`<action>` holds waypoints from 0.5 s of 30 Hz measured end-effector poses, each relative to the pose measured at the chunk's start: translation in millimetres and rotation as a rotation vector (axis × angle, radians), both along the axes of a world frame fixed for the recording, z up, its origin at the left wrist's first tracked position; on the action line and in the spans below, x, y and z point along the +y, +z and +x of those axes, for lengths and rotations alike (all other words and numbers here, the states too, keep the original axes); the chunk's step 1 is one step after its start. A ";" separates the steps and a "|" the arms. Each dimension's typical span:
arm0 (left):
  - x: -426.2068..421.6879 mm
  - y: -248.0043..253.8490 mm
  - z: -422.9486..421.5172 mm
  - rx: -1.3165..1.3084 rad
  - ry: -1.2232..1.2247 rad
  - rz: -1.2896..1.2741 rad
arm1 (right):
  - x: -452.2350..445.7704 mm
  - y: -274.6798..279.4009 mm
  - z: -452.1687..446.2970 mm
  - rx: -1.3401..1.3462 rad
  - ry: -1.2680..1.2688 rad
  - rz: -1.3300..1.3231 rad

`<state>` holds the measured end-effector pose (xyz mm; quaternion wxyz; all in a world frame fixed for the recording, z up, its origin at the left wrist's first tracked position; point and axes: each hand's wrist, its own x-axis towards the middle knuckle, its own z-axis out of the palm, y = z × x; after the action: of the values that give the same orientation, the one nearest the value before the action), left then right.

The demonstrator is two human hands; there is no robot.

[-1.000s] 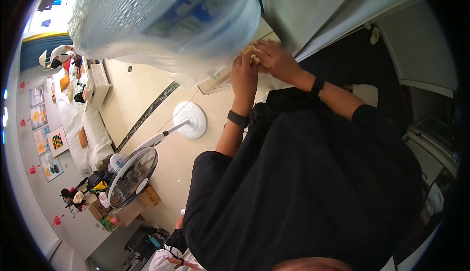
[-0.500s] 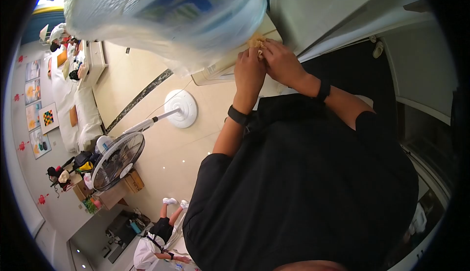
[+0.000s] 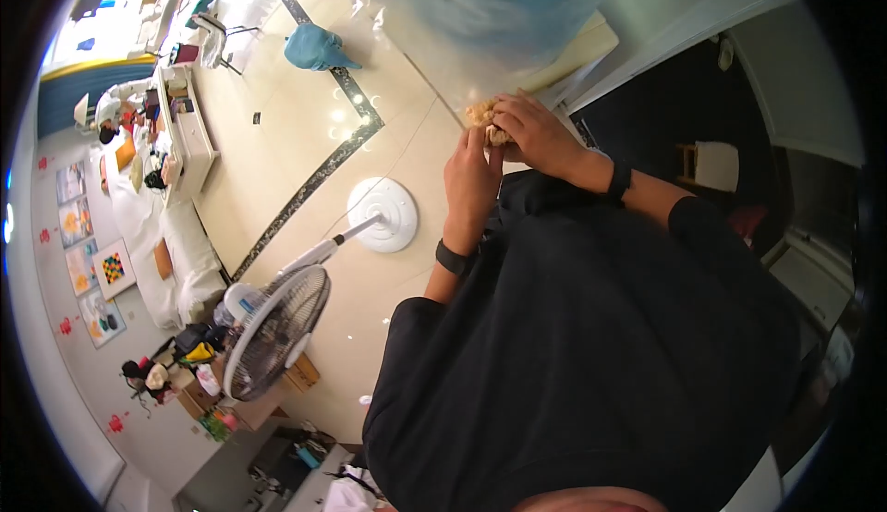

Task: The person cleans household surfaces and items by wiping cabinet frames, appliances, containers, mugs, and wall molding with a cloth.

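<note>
A small tan, bumpy item (image 3: 482, 113), perhaps crumpled or knitted, is between my two hands at upper centre. My left hand (image 3: 473, 179) has its fingertips pressed to the item's lower side. From the right, my right hand (image 3: 545, 142) closes its fingers round the same item. Just beyond them hangs a large translucent plastic bag (image 3: 471, 27) with bluish contents, blurred. A dark band is on each wrist. The fingers partly hide the item, so its full shape cannot be made out.
A white standing fan (image 3: 277, 332) with a round base (image 3: 382, 214) is at left. A blue bag (image 3: 317, 48) lies on the tiled floor. A white sofa (image 3: 180, 258), a stool (image 3: 713, 166) and a person's white clothing (image 3: 346, 493) also show.
The large plastic bag has shifted up and right in view, uncovering the floor and blue bag. Both hands still grip the tan item, slightly lower in view. The person at the bottom shows less.
</note>
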<state>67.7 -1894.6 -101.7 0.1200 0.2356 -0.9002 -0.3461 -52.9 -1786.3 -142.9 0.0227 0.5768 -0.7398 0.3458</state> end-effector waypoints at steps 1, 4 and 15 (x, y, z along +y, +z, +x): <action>-13.7 -0.3 9.9 -0.011 0.001 0.010 | -15.7 0.4 11.1 0.020 -0.029 -0.033; -52.9 -6.2 22.9 0.017 0.004 0.032 | -62.6 -7.1 31.6 -0.100 -0.063 0.018; -128.6 -25.9 -14.4 0.109 -0.224 -0.090 | -113.7 -22.1 28.7 -0.146 -0.400 0.178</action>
<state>53.3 -2023.2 -127.6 0.1399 0.1086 -0.9276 -0.3288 -24.2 -1900.1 -165.0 -0.0137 0.3919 -0.8666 0.3084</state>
